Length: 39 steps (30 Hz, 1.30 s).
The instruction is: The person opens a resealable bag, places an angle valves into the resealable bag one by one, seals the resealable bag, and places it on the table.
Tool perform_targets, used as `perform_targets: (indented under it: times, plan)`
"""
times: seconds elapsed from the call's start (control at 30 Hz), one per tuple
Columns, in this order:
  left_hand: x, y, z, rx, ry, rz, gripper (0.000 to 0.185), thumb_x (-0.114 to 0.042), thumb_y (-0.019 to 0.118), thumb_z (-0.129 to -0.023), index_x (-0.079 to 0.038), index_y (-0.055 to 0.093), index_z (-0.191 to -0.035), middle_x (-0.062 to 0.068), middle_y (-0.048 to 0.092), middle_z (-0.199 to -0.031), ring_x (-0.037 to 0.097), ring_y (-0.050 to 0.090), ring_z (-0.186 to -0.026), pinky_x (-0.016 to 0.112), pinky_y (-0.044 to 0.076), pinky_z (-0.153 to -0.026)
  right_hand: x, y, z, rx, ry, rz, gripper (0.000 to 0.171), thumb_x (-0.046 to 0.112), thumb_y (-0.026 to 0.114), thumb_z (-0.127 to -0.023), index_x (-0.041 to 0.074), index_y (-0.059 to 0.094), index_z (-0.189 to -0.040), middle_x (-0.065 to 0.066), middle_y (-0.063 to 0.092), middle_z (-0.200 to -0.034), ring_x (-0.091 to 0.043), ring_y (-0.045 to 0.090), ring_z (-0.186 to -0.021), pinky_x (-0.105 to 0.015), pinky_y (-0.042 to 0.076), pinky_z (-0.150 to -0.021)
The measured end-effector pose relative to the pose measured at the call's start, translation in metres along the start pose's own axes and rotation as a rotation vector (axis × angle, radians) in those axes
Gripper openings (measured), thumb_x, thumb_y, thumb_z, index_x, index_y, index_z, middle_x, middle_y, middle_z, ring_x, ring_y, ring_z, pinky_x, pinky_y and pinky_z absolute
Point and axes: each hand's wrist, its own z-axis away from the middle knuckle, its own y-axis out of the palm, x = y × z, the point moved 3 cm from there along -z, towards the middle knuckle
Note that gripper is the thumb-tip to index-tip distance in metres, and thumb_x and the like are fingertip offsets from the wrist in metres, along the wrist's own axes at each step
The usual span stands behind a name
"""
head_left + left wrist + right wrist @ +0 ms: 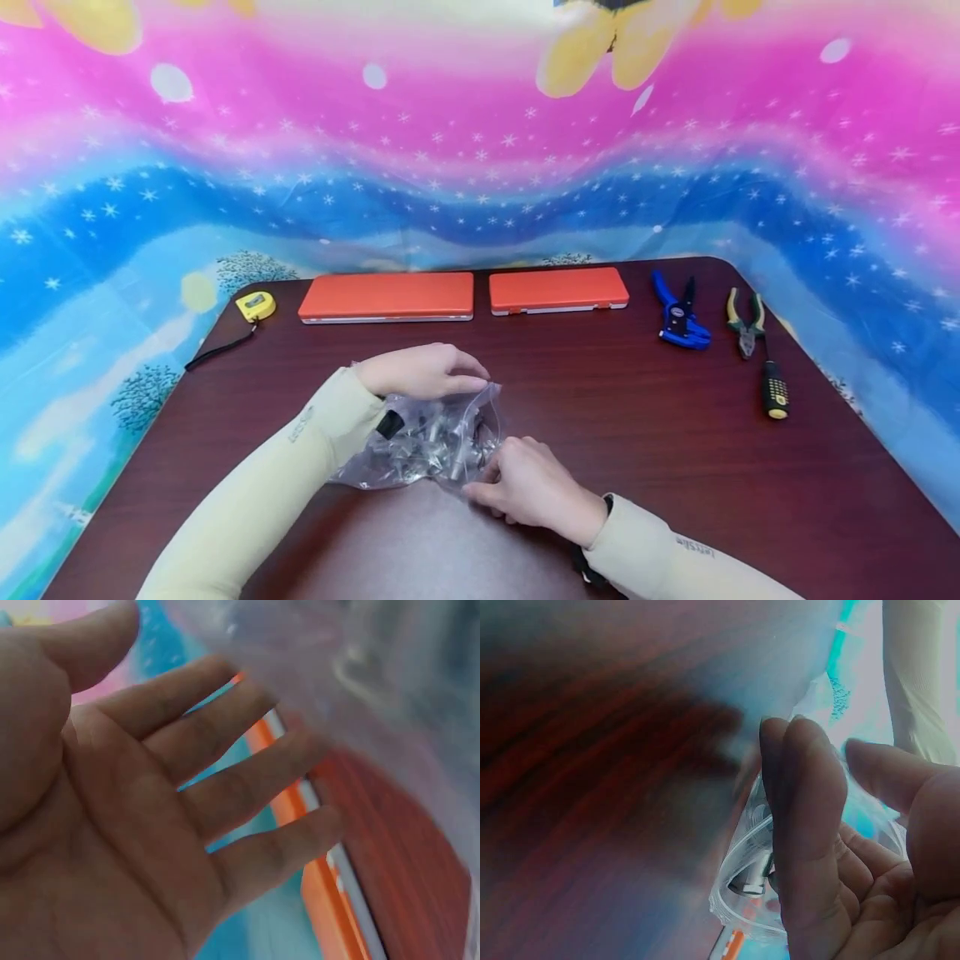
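Note:
A clear zip-top plastic bag [420, 454] with several shiny metal pieces inside lies on the table in front of me. My left hand [423, 371] reaches over its far side, near the open mouth. In the left wrist view the left fingers [240, 791] are spread and nearly straight, with the thumb apart; the bag [360, 682] is a blur beside them. My right hand [532, 483] pinches the near edge of the bag's mouth. The right wrist view shows curled fingers [806, 802] beside the zip rim, and a metal cylinder [754, 874] inside the bag.
Two flat orange cases [390, 296] [558, 290] stand along the table's back edge. A yellow tape measure [256, 306] sits at the back left. At the right are a blue-handled cutter [678, 312], pliers [746, 325] and a screwdriver [776, 392]. A patterned cloth [480, 167] hangs behind.

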Motion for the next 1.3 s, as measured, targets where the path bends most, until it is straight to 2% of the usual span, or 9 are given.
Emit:
perform_targets:
  times: [0.17, 0.33, 0.5, 0.6, 0.73, 0.87, 1.0, 1.13, 1.3]
  plan:
    - [-0.001, 0.005, -0.021, 0.056, 0.005, 0.001, 0.022, -0.034, 0.062, -0.099, -0.017, 0.076, -0.104, -0.013, 0.069, -0.089, 0.001, 0.060, -0.077, 0.026, 0.051, -0.078, 0.001, 0.003, -0.005, 0.018, 0.019, -0.029, 0.029, 0.023, 0.075, -0.088, 0.021, 0.069, -0.059, 0.015, 0.057, -0.047, 0.003, 0.052, -0.037, -0.019, 0.046, -0.046]
    - [0.003, 0.005, -0.025, -0.008, 0.024, 0.027, 0.011, -0.024, 0.071, -0.093, -0.020, 0.074, -0.084, -0.013, 0.066, -0.074, 0.003, 0.053, -0.062, 0.025, 0.048, -0.064, 0.001, -0.001, -0.004, 0.025, 0.046, -0.085, 0.025, 0.017, 0.073, -0.089, 0.018, 0.069, -0.064, 0.013, 0.060, -0.053, -0.001, 0.057, -0.040, -0.022, 0.047, -0.044]
    - [0.008, -0.009, -0.012, -0.224, 0.027, 0.057, 0.013, -0.023, 0.069, -0.094, -0.021, 0.075, -0.082, -0.013, 0.064, -0.070, 0.005, 0.051, -0.057, 0.027, 0.047, -0.060, 0.003, -0.026, 0.004, -0.013, 0.047, -0.092, 0.015, 0.015, 0.070, -0.092, 0.014, 0.072, -0.077, 0.009, 0.063, -0.060, -0.005, 0.059, -0.045, -0.025, 0.049, -0.046]
    - [0.008, -0.023, 0.001, -0.405, -0.009, 0.110, 0.014, -0.023, 0.069, -0.095, -0.021, 0.075, -0.083, -0.011, 0.064, -0.068, 0.009, 0.050, -0.056, 0.030, 0.046, -0.060, 0.003, -0.052, 0.009, -0.065, 0.071, -0.069, 0.013, 0.016, 0.068, -0.093, 0.014, 0.071, -0.081, 0.008, 0.063, -0.061, -0.007, 0.060, -0.048, -0.028, 0.049, -0.050]
    - [0.000, -0.042, 0.022, -0.669, -0.053, 0.267, 0.012, -0.023, 0.068, -0.095, -0.017, 0.075, -0.087, -0.004, 0.067, -0.071, 0.018, 0.058, -0.060, 0.033, 0.050, -0.060, 0.004, -0.090, 0.013, -0.182, 0.107, -0.054, 0.012, 0.015, 0.066, -0.094, 0.015, 0.070, -0.083, 0.007, 0.062, -0.064, -0.010, 0.061, -0.055, -0.032, 0.049, -0.054]
    - [-0.016, -0.056, 0.041, -0.926, -0.004, 0.456, 0.017, -0.024, 0.070, -0.094, -0.009, 0.075, -0.092, 0.004, 0.071, -0.077, 0.022, 0.065, -0.066, 0.033, 0.056, -0.060, 0.011, -0.131, 0.019, -0.352, 0.046, 0.050, 0.012, 0.015, 0.067, -0.094, 0.016, 0.070, -0.083, 0.006, 0.063, -0.067, -0.012, 0.056, -0.053, -0.033, 0.044, -0.048]
    - [-0.039, -0.062, 0.051, -1.126, 0.118, 0.572, 0.018, -0.019, 0.071, -0.093, -0.001, 0.074, -0.093, 0.008, 0.072, -0.079, 0.020, 0.067, -0.069, 0.031, 0.057, -0.062, 0.025, -0.169, 0.030, -0.524, -0.054, 0.206, 0.009, 0.015, 0.068, -0.094, 0.017, 0.071, -0.085, 0.005, 0.057, -0.063, -0.013, 0.044, -0.045, -0.032, 0.036, -0.044]
    - [-0.049, -0.055, 0.047, -1.232, 0.202, 0.577, 0.014, -0.013, 0.070, -0.093, 0.001, 0.073, -0.093, 0.009, 0.073, -0.080, 0.020, 0.067, -0.070, 0.030, 0.055, -0.063, 0.026, -0.187, 0.037, -0.639, -0.106, 0.248, 0.007, 0.014, 0.067, -0.094, 0.017, 0.069, -0.089, 0.005, 0.049, -0.058, -0.013, 0.039, -0.042, -0.032, 0.034, -0.045]
    - [-0.037, -0.040, 0.028, -1.199, 0.195, 0.633, 0.015, -0.012, 0.068, -0.095, 0.002, 0.073, -0.098, 0.010, 0.073, -0.084, 0.019, 0.070, -0.074, 0.033, 0.058, -0.070, -0.001, -0.185, 0.025, -0.684, -0.071, 0.046, 0.012, 0.020, 0.062, -0.099, 0.012, 0.068, -0.092, 0.000, 0.062, -0.071, -0.014, 0.055, -0.057, -0.027, 0.047, -0.055]
